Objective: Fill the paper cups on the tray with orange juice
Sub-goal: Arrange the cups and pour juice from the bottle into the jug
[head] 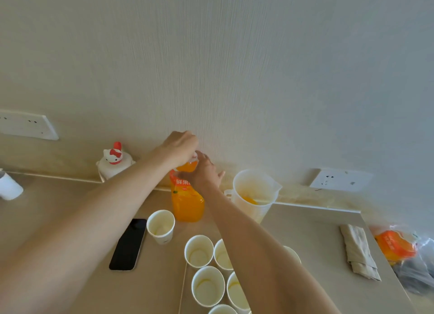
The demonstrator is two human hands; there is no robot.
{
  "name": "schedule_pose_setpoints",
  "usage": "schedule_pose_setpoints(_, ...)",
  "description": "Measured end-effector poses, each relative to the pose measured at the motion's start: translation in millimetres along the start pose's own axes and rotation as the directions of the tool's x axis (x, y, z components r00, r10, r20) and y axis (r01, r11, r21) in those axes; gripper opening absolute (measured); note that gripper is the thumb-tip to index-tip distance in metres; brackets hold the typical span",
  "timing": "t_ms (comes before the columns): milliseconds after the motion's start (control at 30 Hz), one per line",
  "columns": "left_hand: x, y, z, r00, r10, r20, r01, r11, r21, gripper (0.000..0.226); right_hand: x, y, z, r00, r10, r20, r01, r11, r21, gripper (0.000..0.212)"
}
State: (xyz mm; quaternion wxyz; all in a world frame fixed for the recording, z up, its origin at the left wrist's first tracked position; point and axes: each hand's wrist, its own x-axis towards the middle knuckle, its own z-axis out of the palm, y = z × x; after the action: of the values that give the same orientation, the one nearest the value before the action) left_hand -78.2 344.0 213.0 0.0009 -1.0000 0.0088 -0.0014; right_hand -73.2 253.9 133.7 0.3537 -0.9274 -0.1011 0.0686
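Observation:
An orange juice bottle (187, 204) stands upright on the counter near the wall. My left hand (182, 147) curls over its cap from above. My right hand (206, 173) grips the bottle's shoulder just below. Several white paper cups (207, 285) stand close together on a pale tray (182, 288) in front of the bottle; my right forearm hides part of them. One more paper cup (161, 226) stands apart to the left, off the tray. A clear plastic jug (254, 194) with a little juice in its bottom stands right of the bottle.
A black phone (128, 244) lies left of the cups. A white cat-shaped dispenser (114, 161) stands by the wall. A folded cloth (359, 251) and a plastic bag with an orange pack (397, 246) lie at the right. A white object (9, 187) sits far left.

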Motion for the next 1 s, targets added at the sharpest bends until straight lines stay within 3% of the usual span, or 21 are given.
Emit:
schedule_pose_setpoints(133, -3.7, 11.1, -0.5, 0.997, -0.061, -0.039, 0.064, 0.994, 0.086, 0.019, 1.5, -2.1, 1.4, 1.000, 0.022, -0.005, -0.022, 1.000, -0.014, 0.094)
schedule_pose_setpoints(333, 3.2, 18.8, 8.3, 0.991, -0.133, 0.017, 0.114, 0.905, 0.409, 0.031, 0.2, -0.3, 3.0, 1.000, 0.020, -0.017, -0.020, 1.000, 0.018, 0.082)
schedule_pose_setpoints(400, 3.9, 16.8, 1.9, 0.989, -0.140, 0.044, 0.114, 0.924, 0.365, 0.032, -1.9, -1.7, 0.1, 1.000, 0.022, -0.003, -0.022, 1.000, 0.016, 0.086)
schedule_pose_setpoints(533, -1.8, 1.9, -11.9, 0.994, 0.073, 0.080, -0.085, 0.982, 0.168, 0.020, -3.6, -4.2, -3.9, 1.000, 0.014, 0.004, -0.014, 1.000, 0.002, 0.097)
schedule_pose_setpoints(600, -4.2, -6.1, -13.3, 0.988, 0.112, 0.109, -0.125, 0.986, 0.113, 0.009, -2.5, -5.3, -2.9, 0.999, 0.027, 0.021, -0.026, 0.999, -0.025, 0.098)
schedule_pose_setpoints(800, -6.0, -2.7, -7.5, 0.996, 0.037, 0.085, -0.039, 0.999, 0.017, 0.019, -0.8, -6.4, -4.0, 0.999, 0.043, 0.005, -0.043, 0.998, -0.046, 0.096)
schedule_pose_setpoints(1000, 0.3, 13.4, 13.1, 0.986, -0.166, 0.003, 0.166, 0.984, -0.066, 0.020, 3.3, -5.1, 2.2, 0.999, 0.051, 0.000, -0.051, 0.997, -0.054, 0.081)
